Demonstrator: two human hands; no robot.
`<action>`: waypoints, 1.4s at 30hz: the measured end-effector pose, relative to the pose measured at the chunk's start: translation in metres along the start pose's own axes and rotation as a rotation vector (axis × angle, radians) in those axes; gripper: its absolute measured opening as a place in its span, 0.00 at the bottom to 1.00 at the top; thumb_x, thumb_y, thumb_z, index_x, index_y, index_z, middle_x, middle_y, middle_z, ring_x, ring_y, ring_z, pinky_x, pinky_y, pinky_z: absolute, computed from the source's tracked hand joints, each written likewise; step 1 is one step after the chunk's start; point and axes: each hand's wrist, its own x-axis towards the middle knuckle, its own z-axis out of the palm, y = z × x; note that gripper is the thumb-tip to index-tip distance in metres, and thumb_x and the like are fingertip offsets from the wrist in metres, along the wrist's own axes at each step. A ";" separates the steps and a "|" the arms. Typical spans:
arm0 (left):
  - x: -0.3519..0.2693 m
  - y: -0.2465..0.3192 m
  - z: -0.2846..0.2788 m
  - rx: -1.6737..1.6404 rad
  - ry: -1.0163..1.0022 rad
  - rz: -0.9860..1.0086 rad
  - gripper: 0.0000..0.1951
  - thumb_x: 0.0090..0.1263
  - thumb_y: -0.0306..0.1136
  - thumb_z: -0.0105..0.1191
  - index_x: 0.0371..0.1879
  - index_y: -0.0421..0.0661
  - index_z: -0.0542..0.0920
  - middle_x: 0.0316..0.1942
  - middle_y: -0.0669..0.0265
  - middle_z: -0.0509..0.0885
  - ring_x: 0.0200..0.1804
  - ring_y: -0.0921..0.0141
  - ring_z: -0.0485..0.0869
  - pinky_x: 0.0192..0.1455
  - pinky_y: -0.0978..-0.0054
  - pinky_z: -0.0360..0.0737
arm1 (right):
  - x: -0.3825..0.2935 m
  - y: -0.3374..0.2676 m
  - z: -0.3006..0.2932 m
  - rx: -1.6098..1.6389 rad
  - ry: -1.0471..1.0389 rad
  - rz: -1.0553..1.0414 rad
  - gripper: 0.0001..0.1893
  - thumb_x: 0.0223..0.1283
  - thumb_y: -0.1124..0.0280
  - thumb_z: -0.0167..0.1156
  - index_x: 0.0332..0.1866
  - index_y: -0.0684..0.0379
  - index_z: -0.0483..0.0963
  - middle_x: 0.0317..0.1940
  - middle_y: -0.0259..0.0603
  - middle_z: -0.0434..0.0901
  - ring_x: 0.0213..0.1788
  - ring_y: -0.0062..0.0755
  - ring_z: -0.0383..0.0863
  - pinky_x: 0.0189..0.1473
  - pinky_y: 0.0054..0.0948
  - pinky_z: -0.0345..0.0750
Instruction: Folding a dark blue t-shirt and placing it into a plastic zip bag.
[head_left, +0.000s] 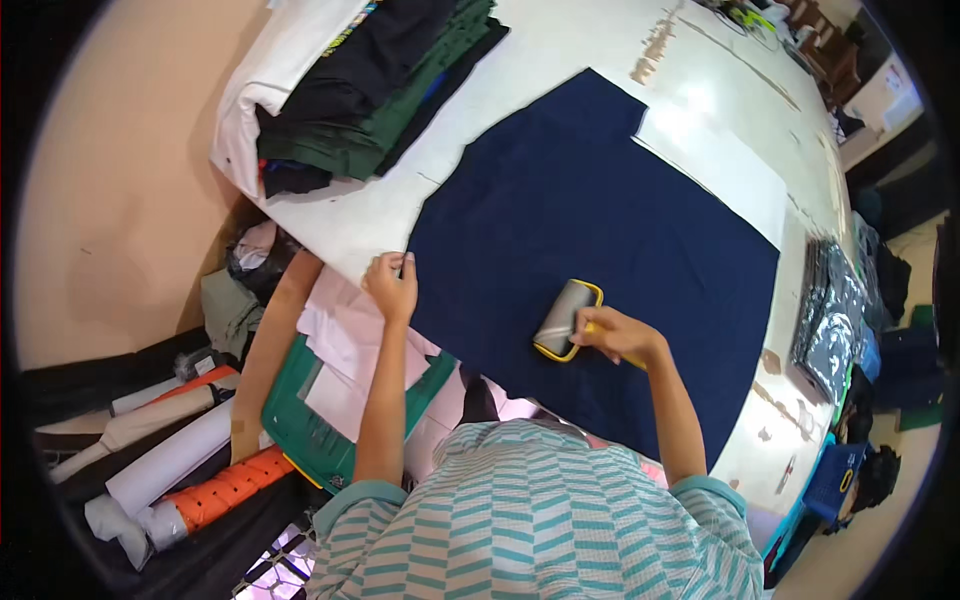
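Observation:
A navy fabric panel (570, 202) lies flat over the white table, its near edge hanging by my body. Along its left border, my left hand (394, 289) pinches the cloth edge between thumb and curled fingers. My right hand (619, 334) grips the yellow handle of a lint roller (562, 319). The roller's grey cylinder, set in a yellow frame, rests on the lower middle of the fabric. Part of the handle is hidden by my fingers. A white sheet (712, 165) shows along the panel's upper right edge.
Folded dark garments (375, 97) are stacked at the table's upper left. Plastic-wrapped dark packages (825, 322) lie at the right edge. Below left stand a green plastic bin (300, 420) with pale pink cloth (345, 322) and several rolls, one orange (225, 487). A blue basket (832, 480) is at right.

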 end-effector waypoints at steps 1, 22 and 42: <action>0.000 0.000 -0.001 -0.016 -0.008 -0.012 0.06 0.55 0.34 0.58 0.25 0.48 0.76 0.25 0.68 0.76 0.33 0.65 0.74 0.42 0.65 0.65 | 0.026 -0.012 0.004 0.004 -0.024 -0.028 0.12 0.58 0.65 0.56 0.24 0.56 0.65 0.13 0.28 0.64 0.10 0.16 0.62 0.12 0.18 0.57; 0.004 0.003 -0.002 -0.066 0.047 0.041 0.11 0.51 0.36 0.63 0.25 0.43 0.79 0.28 0.61 0.78 0.35 0.60 0.76 0.41 0.65 0.71 | -0.053 0.028 0.014 0.078 0.097 0.060 0.13 0.58 0.63 0.58 0.24 0.57 0.66 0.12 0.29 0.65 0.10 0.16 0.63 0.11 0.18 0.57; 0.005 -0.007 0.001 -0.047 0.000 0.043 0.08 0.54 0.32 0.60 0.26 0.43 0.77 0.29 0.59 0.76 0.33 0.59 0.74 0.39 0.64 0.71 | -0.061 0.024 0.013 0.037 0.005 0.143 0.12 0.58 0.64 0.57 0.23 0.55 0.65 0.12 0.28 0.64 0.11 0.15 0.61 0.12 0.18 0.58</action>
